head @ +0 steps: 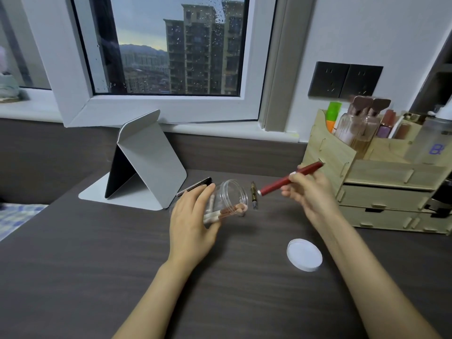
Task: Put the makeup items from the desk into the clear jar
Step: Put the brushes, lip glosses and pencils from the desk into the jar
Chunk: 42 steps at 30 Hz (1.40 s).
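My left hand [193, 217] grips the clear jar [231, 198], tilted on its side with its open mouth facing right. Inside the jar lie several pink-and-white makeup items. My right hand [309, 192] holds a long red makeup pen [276, 183] by its upper part, its lower tip pointing at the jar's mouth, a short gap away. A gold-and-dark makeup stick [254, 195] lies on the desk just right of the jar. A dark pen [195, 185] lies behind my left hand, partly hidden.
The jar's white lid [304, 258] rests on the dark desk near my right forearm. A folded grey stand mirror [144, 165] stands at the back left. A wooden organizer [381, 179] with bottles and drawers fills the right side.
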{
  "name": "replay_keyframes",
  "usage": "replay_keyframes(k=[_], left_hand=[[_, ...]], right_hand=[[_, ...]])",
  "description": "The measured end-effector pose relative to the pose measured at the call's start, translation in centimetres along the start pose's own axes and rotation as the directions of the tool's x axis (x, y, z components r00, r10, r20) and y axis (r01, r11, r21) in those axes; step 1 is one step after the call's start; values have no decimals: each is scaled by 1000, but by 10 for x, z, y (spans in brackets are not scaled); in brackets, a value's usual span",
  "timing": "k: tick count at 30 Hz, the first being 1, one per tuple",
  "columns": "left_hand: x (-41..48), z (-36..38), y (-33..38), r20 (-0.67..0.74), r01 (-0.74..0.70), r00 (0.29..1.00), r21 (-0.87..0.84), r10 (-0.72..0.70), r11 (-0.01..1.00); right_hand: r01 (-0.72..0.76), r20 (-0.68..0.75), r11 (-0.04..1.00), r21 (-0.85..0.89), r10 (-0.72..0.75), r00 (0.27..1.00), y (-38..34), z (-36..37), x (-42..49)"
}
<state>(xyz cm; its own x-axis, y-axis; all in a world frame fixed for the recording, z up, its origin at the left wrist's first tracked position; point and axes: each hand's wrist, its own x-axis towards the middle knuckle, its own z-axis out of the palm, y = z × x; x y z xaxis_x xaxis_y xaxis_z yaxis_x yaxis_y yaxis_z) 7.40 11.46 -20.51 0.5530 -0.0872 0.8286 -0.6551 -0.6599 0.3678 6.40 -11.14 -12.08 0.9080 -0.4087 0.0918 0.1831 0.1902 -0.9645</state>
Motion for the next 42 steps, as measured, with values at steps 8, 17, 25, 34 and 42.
replay_keyframes(k=[8, 17, 25, 34, 42], left_hand=[[-2, -2, 2, 41, -8, 999, -5, 8, 1000], [0, -5, 2, 57, 14, 998, 21, -15, 1000], [0, -6, -7, -12, 83, 997, 103, -82, 991], [3, -10, -10, -112, 175, 980, 125, -161, 977], [1, -7, -11, -93, 156, 985, 144, -144, 977]], right_hand=[[409, 260, 895, -177, -358, 897, -2, 37, -62], [391, 262, 703, -594, -290, 920, 37, 47, -34], [36, -55, 931, -364, -60, 997, 45, 31, 0], [168, 155, 209, -963, -74, 985, 79, 82, 40], [9, 23, 389, -921, 31, 999, 84, 91, 48]])
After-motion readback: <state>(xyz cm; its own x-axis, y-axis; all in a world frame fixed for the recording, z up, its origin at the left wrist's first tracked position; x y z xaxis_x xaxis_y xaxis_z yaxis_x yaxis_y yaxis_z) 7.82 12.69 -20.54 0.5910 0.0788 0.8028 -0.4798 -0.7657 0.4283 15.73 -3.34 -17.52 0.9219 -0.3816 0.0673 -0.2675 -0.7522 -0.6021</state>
